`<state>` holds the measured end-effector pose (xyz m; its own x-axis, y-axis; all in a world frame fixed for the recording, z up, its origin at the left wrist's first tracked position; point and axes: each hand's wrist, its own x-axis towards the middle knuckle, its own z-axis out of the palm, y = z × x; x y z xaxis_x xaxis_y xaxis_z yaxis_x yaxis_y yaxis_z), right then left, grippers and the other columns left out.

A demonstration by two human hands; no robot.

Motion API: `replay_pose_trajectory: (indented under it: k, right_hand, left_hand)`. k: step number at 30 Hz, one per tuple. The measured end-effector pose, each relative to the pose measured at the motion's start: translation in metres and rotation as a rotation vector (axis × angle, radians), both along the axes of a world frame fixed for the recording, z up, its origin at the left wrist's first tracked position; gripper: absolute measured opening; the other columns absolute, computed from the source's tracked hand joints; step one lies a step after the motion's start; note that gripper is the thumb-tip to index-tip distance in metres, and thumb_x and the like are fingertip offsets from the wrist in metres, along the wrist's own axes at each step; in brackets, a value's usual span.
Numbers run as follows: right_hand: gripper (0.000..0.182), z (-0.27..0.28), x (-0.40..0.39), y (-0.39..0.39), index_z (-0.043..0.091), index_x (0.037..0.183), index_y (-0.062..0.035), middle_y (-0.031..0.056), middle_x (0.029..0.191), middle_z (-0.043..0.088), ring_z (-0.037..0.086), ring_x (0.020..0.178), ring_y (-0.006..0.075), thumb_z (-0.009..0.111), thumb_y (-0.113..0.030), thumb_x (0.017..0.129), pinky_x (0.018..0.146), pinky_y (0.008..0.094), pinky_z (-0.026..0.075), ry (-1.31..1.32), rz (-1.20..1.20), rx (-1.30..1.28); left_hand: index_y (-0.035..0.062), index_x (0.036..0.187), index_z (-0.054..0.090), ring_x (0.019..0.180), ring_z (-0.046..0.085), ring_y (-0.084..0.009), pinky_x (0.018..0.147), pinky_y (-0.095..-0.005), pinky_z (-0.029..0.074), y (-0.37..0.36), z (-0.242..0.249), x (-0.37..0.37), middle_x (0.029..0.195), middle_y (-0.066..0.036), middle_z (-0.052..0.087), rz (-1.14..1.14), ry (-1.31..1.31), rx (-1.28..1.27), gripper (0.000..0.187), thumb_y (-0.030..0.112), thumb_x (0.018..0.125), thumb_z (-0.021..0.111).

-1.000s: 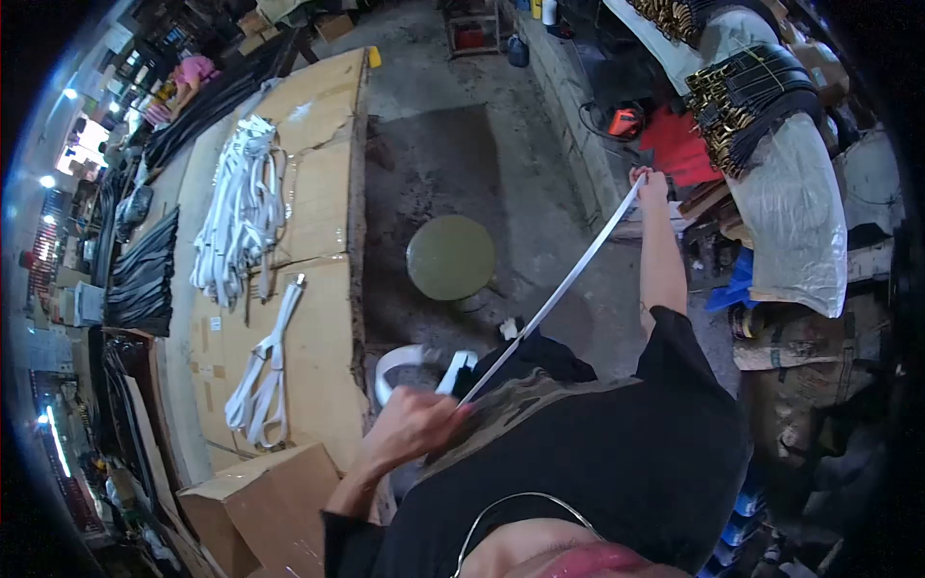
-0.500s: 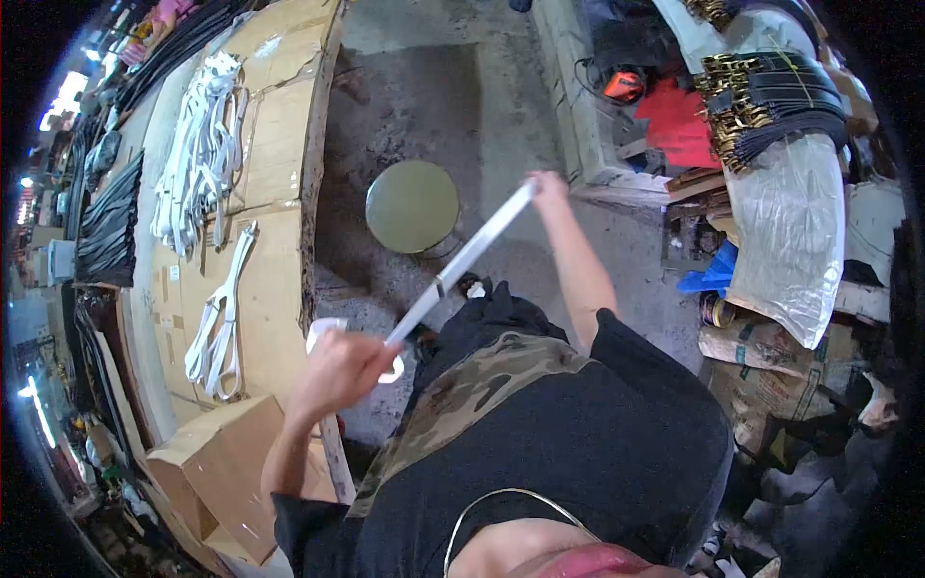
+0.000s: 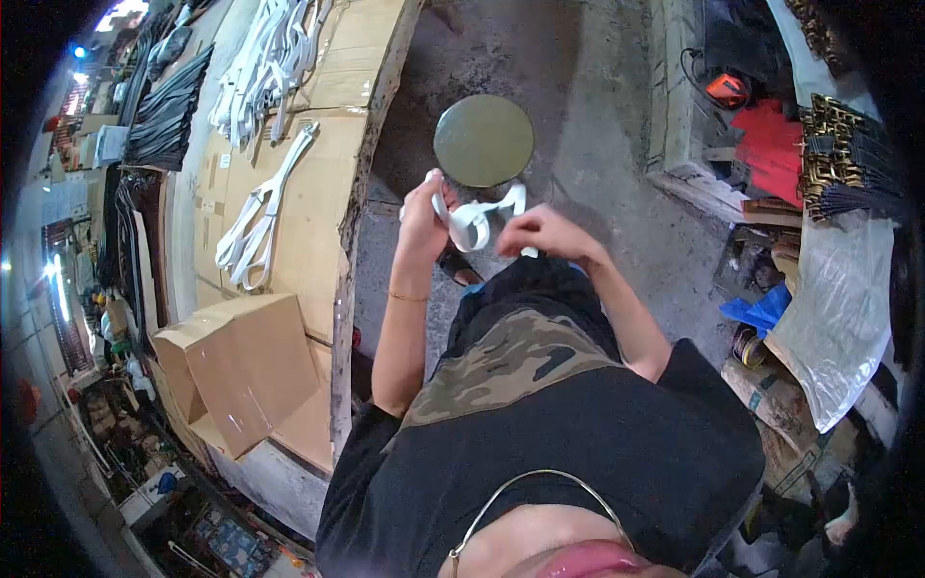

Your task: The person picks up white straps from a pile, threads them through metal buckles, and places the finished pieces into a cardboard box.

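Note:
A white strap (image 3: 461, 220) hangs curled and slack between my two hands in front of my waist. My left hand (image 3: 424, 220) is closed around one part of it, with the strap coming out past the thumb side. To the right, my right hand (image 3: 551, 234) has its fingers curled on the strap, and a short white bit shows just below them. Beyond both hands stands a round olive-topped stool (image 3: 484, 140). The fingertips of my right hand are partly hidden.
On my left, a cardboard-covered table (image 3: 328, 183) bears a pile of white straps (image 3: 265, 82) and a smaller strap bundle (image 3: 265, 212). An open cardboard box (image 3: 246, 371) sits nearer me. Dark straps with brass-coloured buckles (image 3: 838, 159) lie on the right.
My hands have come closer together, and the strap, stretched taut between them before, is now slack and looped. The view has shifted, so the table and stool appear farther right.

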<state>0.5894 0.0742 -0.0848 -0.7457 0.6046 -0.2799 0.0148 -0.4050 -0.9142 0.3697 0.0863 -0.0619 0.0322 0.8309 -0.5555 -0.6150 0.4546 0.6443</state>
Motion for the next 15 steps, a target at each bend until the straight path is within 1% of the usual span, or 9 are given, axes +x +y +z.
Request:
replay_pose_trajectory:
  k: [3,5,6,7,9,12,13,14,15]
  right_hand:
    - [0.04,-0.017,-0.021,-0.015,0.064,0.098,-0.0007,0.0064,0.088,0.065,0.058,0.077,0.0103,0.056,-0.039,0.09,0.07,0.0256,0.047,-0.098,0.043,-0.194]
    - [0.051,-0.041,-0.031,-0.022,0.061,0.103,-0.0012,0.0019,0.087,0.06,0.052,0.073,0.0089,0.057,-0.05,0.087,0.063,0.0255,0.043,-0.081,-0.159,-0.346]
    - [0.054,-0.027,-0.027,-0.026,0.059,0.102,-0.0032,-0.0011,0.084,0.054,0.047,0.07,0.0086,0.053,-0.054,0.087,0.061,0.025,0.039,-0.079,-0.179,-0.272]
    - [0.047,-0.05,-0.027,-0.025,0.057,0.104,-0.003,0.0008,0.087,0.055,0.05,0.073,0.0101,0.053,-0.048,0.09,0.065,0.0241,0.04,0.161,-0.25,-0.544]
    - [0.034,-0.038,-0.024,-0.018,0.057,0.107,-0.0015,0.0048,0.095,0.059,0.055,0.083,0.0128,0.052,-0.033,0.093,0.076,0.0276,0.046,0.455,-0.476,-0.841]
    - [0.025,-0.058,-0.027,-0.016,0.057,0.108,0.0007,0.0089,0.105,0.061,0.059,0.095,0.0171,0.052,-0.018,0.094,0.086,0.0333,0.048,0.5,-0.522,-0.68]
    - [0.025,-0.059,-0.027,-0.015,0.057,0.108,0.0007,0.0089,0.105,0.061,0.059,0.095,0.0171,0.052,-0.018,0.094,0.086,0.0333,0.048,0.503,-0.511,-0.672]
    - [0.023,-0.051,-0.028,-0.018,0.056,0.109,0.0013,0.0095,0.107,0.061,0.059,0.098,0.0181,0.052,-0.015,0.093,0.089,0.0343,0.048,0.466,-0.471,-0.662]
    - [0.022,-0.045,-0.029,-0.019,0.056,0.109,0.0019,0.0102,0.109,0.061,0.059,0.101,0.0191,0.052,-0.011,0.092,0.091,0.0354,0.047,0.43,-0.434,-0.655]
  left_hand:
    - [0.0047,0.085,0.053,0.069,0.052,-0.0147,0.067,-0.0263,0.044,-0.017,0.001,0.013,0.074,-0.003,0.052,-0.071,0.06,0.103,0.007,0.004,0.084,0.059]
    - [0.0051,0.086,0.053,0.074,0.054,-0.0126,0.07,-0.0275,0.045,-0.028,0.006,0.021,0.079,-0.003,0.055,0.008,0.092,0.077,0.013,-0.001,0.08,0.063]
    - [0.0051,0.086,0.053,0.074,0.054,-0.0126,0.07,-0.0275,0.045,-0.031,0.002,0.02,0.079,-0.003,0.055,0.012,0.094,0.074,0.013,-0.001,0.08,0.063]
    - [0.0053,0.086,0.054,0.073,0.055,-0.0114,0.068,-0.027,0.046,-0.036,-0.005,0.018,0.079,-0.002,0.056,-0.033,0.133,0.094,0.014,-0.002,0.079,0.064]
    - [0.0056,0.086,0.054,0.073,0.055,-0.0102,0.067,-0.0264,0.046,-0.047,-0.017,0.018,0.08,-0.002,0.057,-0.076,0.161,0.116,0.015,-0.002,0.078,0.065]
    - [0.0054,0.082,0.054,0.066,0.054,-0.0087,0.057,-0.0244,0.046,-0.069,-0.034,0.021,0.074,0.001,0.056,-0.247,0.216,0.028,0.012,0.004,0.081,0.066]
    - [0.002,0.089,0.051,0.067,0.054,-0.0092,0.056,-0.0241,0.045,-0.076,-0.039,0.019,0.082,-0.004,0.057,-0.254,0.291,-0.019,0.021,0.012,0.082,0.068]
    - [-0.0013,0.096,0.048,0.069,0.054,-0.0116,0.059,-0.0256,0.046,-0.086,-0.071,0.01,0.088,-0.007,0.056,-0.207,0.666,-0.045,0.032,0.017,0.081,0.069]
    - [-0.0046,0.103,0.046,0.071,0.054,-0.0139,0.061,-0.0271,0.047,-0.087,-0.067,0.01,0.094,-0.01,0.055,-0.155,1.04,-0.074,0.043,0.023,0.081,0.07]
